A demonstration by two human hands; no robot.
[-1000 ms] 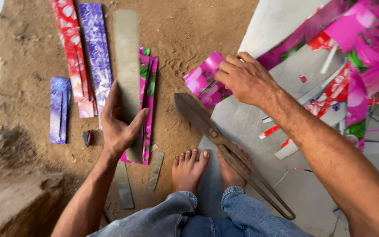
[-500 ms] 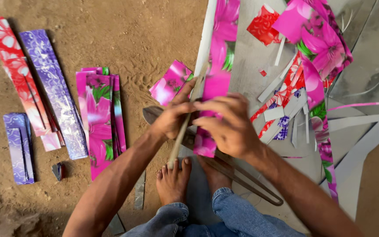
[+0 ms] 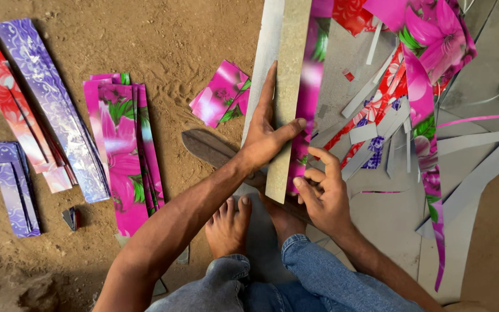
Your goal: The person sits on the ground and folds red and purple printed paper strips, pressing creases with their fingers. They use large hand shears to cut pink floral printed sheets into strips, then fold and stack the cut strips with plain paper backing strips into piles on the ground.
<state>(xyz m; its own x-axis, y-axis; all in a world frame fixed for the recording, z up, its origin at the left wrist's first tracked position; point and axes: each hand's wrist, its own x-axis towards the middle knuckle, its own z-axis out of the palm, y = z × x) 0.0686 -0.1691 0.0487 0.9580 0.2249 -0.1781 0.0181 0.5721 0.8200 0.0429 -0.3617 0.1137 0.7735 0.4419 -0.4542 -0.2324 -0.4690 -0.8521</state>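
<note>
Fingers of the left hand lie spread flat on one long grey strip, thumb hooked across it. Right hand fingers curl, pinching the pink floral sheet just beside that strip. Both bare feet sit below the strip.

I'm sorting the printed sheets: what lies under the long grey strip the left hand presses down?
Under the grey strip a pink floral sheet shows along its right edge. The part beneath the strip and the left hand is hidden.

An open-air ground workshop: bare sandy earth, with cut floral strips and offcuts lying on it.
</note>
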